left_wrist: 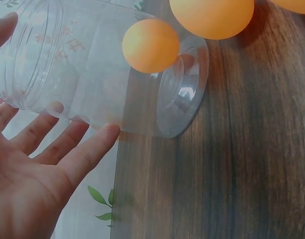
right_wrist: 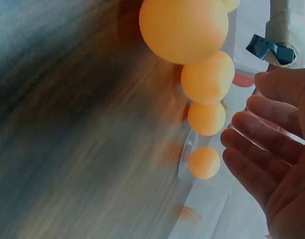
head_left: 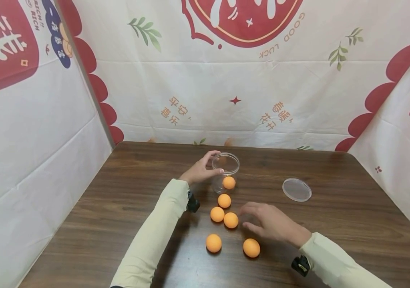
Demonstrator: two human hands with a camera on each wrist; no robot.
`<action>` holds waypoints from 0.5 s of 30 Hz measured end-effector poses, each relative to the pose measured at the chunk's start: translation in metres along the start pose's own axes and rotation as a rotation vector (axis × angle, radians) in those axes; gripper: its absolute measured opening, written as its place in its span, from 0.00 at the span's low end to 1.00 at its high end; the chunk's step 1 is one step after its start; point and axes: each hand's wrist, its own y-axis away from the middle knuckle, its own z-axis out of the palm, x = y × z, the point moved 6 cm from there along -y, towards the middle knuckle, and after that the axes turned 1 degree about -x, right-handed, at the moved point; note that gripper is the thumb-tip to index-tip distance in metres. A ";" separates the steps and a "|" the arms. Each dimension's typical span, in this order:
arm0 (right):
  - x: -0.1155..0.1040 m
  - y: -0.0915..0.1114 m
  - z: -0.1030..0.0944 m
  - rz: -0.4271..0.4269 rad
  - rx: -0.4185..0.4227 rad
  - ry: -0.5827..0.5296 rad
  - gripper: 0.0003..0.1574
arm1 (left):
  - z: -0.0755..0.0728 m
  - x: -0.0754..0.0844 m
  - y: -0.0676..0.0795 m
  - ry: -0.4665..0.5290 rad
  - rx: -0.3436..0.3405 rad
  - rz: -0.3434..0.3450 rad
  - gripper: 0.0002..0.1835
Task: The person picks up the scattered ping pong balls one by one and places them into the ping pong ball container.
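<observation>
A clear plastic jar stands upright on the table with its mouth uncovered. My left hand holds it near the rim, thumb on the near side and fingers around the far side. Through the wall an orange ping-pong ball shows inside, low in the jar. Several more ping-pong balls lie between the jar and the table's near side. My right hand hovers just right of these, fingers loosely bent and parted, holding nothing; its palm shows in the right wrist view.
A round clear lid lies flat on the right of the brown wooden table. Printed white cloth hangs along the table's back edge and both sides. Each wrist wears a small black camera.
</observation>
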 end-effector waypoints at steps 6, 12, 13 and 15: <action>-0.004 0.004 0.008 -0.011 -0.028 -0.018 0.14 | 0.001 0.000 0.000 0.001 0.001 0.003 0.37; -0.007 0.008 0.016 -0.027 -0.043 -0.023 0.12 | 0.001 0.000 0.001 -0.022 0.014 -0.001 0.37; -0.007 0.008 0.016 -0.033 -0.041 -0.023 0.12 | 0.001 0.000 0.001 -0.025 0.017 -0.001 0.37; -0.008 0.009 0.018 -0.036 -0.049 -0.028 0.12 | 0.001 -0.001 0.002 -0.028 0.017 0.000 0.37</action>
